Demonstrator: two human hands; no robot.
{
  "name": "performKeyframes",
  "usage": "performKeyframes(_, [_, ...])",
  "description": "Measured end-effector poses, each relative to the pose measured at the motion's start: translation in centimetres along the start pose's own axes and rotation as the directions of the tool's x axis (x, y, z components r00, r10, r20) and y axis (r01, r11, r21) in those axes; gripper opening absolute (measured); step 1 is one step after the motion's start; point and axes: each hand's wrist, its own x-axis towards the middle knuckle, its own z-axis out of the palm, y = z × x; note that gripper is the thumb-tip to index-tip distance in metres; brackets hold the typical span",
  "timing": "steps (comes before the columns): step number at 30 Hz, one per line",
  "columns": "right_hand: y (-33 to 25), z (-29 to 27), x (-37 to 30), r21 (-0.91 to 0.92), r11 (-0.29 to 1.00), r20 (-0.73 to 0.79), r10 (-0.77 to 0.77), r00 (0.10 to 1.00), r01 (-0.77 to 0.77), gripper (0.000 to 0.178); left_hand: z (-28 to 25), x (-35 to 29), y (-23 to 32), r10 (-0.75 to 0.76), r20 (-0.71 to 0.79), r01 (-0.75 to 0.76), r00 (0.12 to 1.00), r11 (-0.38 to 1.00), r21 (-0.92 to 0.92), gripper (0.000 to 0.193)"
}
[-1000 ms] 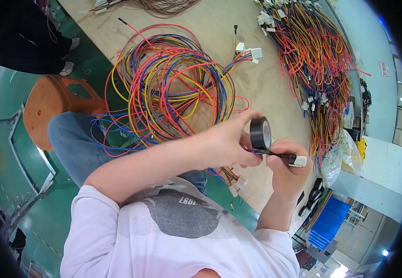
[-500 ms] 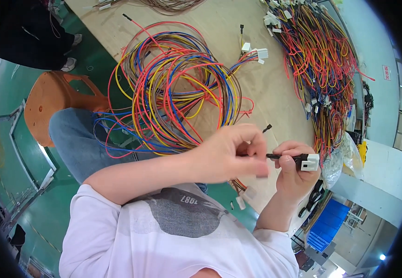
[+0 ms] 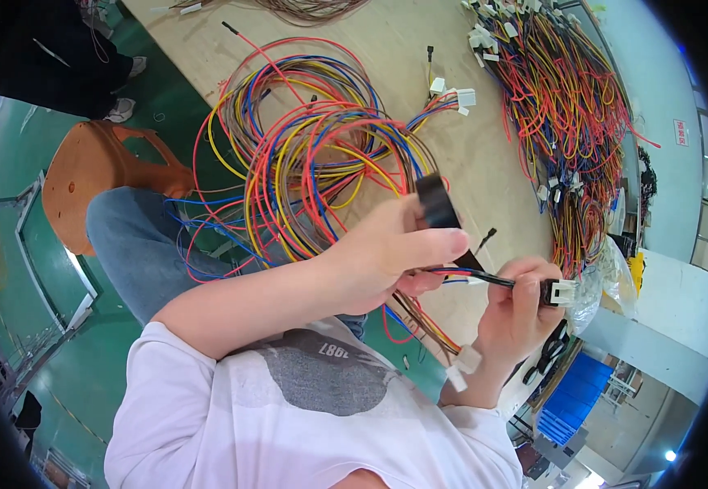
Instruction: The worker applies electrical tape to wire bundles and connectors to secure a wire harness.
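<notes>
Out in front of my chest, my left hand [image 3: 403,253] is closed around a roll of black tape [image 3: 438,201]. A short strip of the tape runs from the roll toward a bundle of black, red and blue wires [image 3: 476,274] passing between my hands. To its right, my right hand [image 3: 517,314] pinches that bundle just behind a white plug connector [image 3: 563,292]; black tape covers the wires at the connector's back. More wires hang below my left hand, ending in white connectors [image 3: 461,367] near my right forearm.
A big loose coil of red, yellow, blue and brown wires [image 3: 288,163] lies on the table [image 3: 484,179]. A thick pile of wire harnesses [image 3: 562,122] covers the table's far right. An orange stool [image 3: 93,183] stands at left, and a person in dark clothes [image 3: 60,61] is beyond it.
My left hand has turned, bringing the tape roll and its strip into sight above the wires. The held connector has shifted slightly right; the hanging wires and their connectors show more.
</notes>
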Motion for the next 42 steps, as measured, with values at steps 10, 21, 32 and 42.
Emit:
performKeyframes(10, [-0.2,0.6,0.5,-0.133,0.991,0.023,0.002,1.000,0.001,0.010,-0.3,-0.1,-1.4,0.244,0.126,-0.268,0.962,0.738,0.619,0.019])
performKeyframes(21, [2.7,-3.1,-0.1,-0.006,0.996,0.080,0.087,0.993,-0.087,0.009,-2.0,-0.2,-0.6,0.312,0.142,-0.232,0.940,0.275,0.933,0.029])
performKeyframes(32, [1.1,-0.8,0.4,-0.154,0.974,0.154,-0.140,0.978,0.164,0.012,2.0,1.4,-0.6,0.046,-0.125,0.082,0.991,0.522,0.849,0.066])
performKeyframes(42, [1.1,-1.0,-0.3,-0.017,0.998,0.005,-0.062,0.998,0.063,0.008,0.1,0.2,0.2,0.046,-0.026,-0.042,0.999,0.989,0.144,0.050])
